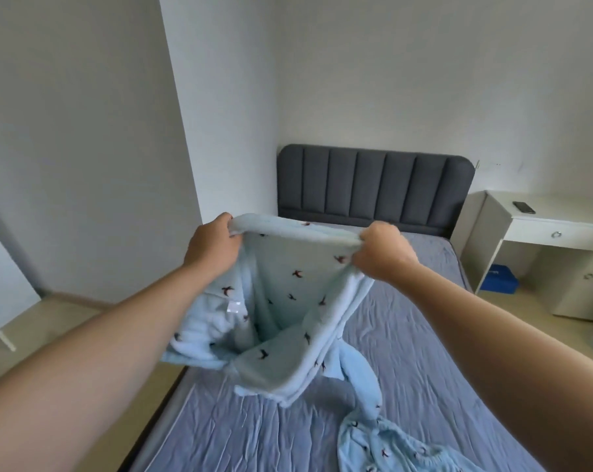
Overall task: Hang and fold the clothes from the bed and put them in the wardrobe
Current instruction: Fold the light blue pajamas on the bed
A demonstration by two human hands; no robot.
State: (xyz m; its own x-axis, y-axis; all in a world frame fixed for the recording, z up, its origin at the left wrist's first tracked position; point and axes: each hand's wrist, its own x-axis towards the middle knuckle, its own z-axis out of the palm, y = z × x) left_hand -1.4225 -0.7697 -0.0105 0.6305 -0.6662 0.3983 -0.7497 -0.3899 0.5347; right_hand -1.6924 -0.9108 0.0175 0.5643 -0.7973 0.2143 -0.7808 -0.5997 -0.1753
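So, with my left hand [213, 248] and right hand [383, 257] both curled tight on the fleece top [298, 294], I should pull toward 9 and 3 o'clock to flatten it.

The bed [424, 335] has a dark padded headboard [373, 185] and a wrinkled grey-blue sheet [254, 437]. A pale blue pyjama top [288, 284] trails one sleeve onto the sheet, beside a crumpled matching garment [390, 447] near the foot. To the right, a white desk [567, 216] carries a phone [525, 207].
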